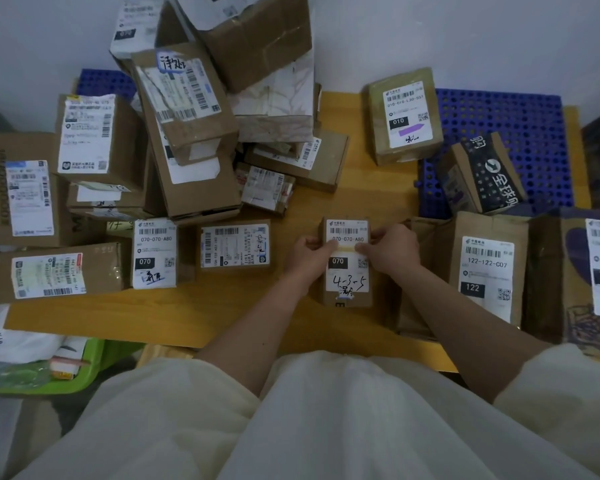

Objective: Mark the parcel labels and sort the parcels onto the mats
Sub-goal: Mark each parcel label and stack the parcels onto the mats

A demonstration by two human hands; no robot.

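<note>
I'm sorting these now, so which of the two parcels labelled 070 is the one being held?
The 070 parcel at table centre with "4-3-5" handwritten on its label: the left hand and right hand grip its sides. The other 070 parcel lies untouched further left.

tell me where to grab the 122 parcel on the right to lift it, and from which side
Judging by its pose, take the 122 parcel by its two long side edges, coming down from above. It lies flat, label up, hemmed in by the 15H parcel and the right hand, so pinching across its narrow width looks easiest.
</note>
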